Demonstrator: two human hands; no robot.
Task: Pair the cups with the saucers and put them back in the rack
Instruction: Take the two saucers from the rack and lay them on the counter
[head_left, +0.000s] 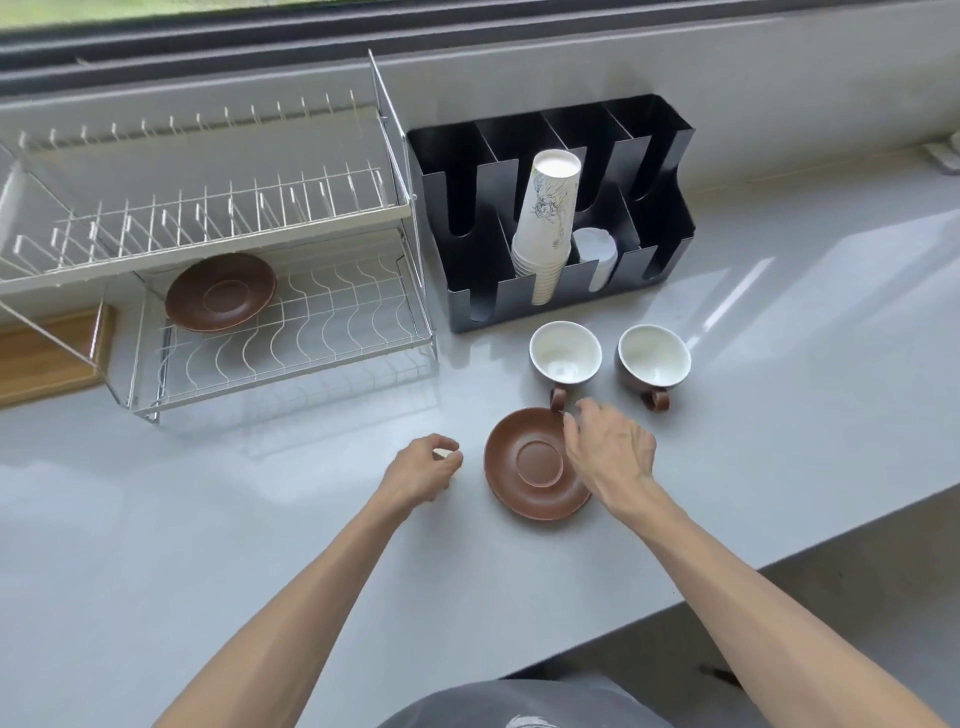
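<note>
Two brown cups with white insides stand upright on the grey counter, the left cup (565, 353) and the right cup (653, 357), handles toward me. A brown saucer (530, 465), apparently stacked on a second one, lies in front of the left cup. My right hand (610, 449) hovers over the saucer's right rim, fingers spread, holding nothing. My left hand (423, 467) rests left of the saucer with its fingers curled and nothing in them. Another brown saucer (221, 292) lies on the lower shelf of the white wire rack (311, 332) at the left.
A black organizer (654, 156) with a stack of paper cups (545, 223) stands behind the cups. A wooden board (47, 353) lies at the far left beside the rack. The counter's front edge runs diagonally at the right.
</note>
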